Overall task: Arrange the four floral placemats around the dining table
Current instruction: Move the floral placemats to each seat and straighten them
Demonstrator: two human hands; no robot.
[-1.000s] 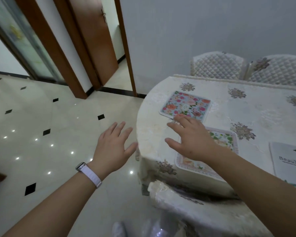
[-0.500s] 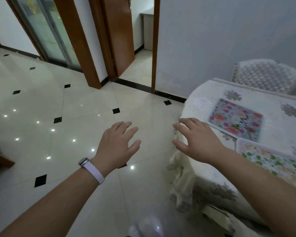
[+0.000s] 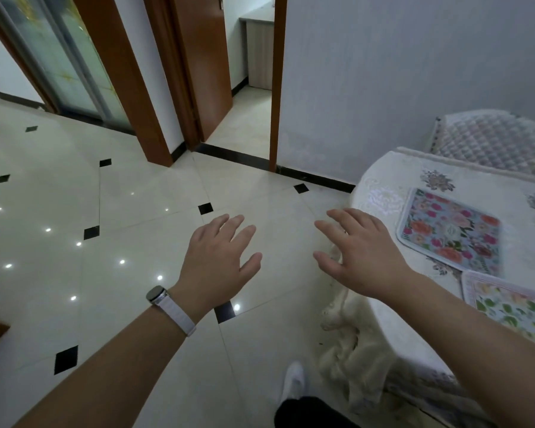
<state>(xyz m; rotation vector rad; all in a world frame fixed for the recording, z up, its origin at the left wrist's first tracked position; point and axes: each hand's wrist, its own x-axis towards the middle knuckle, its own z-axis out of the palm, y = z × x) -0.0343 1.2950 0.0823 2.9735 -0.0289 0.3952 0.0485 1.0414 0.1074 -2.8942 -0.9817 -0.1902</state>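
Observation:
Two floral placemats lie on the dining table (image 3: pixel 383 196) at the right edge of the head view. The farther placemat (image 3: pixel 451 230) is blue with pink and orange flowers. The nearer placemat (image 3: pixel 513 307) has green leaves and a pale pink border, and the frame cuts it off. My right hand (image 3: pixel 359 251) hovers with fingers spread beside the table's rounded left edge, holding nothing. My left hand (image 3: pixel 217 264), a white watch on its wrist, floats over the floor with fingers spread and holds nothing.
A quilted white chair (image 3: pixel 491 140) stands behind the table against the grey wall. The cream tablecloth (image 3: pixel 352 350) hangs in folds toward the tiled floor (image 3: pixel 136 273). An open wooden door (image 3: pixel 198 57) and a glass sliding door (image 3: pixel 59 57) are at the back left. My white shoe (image 3: pixel 294 381) shows below.
The view has swung left, away from the table. My right hand has left the placemats and now hovers off the table's left edge. My left hand stays spread over the floor.

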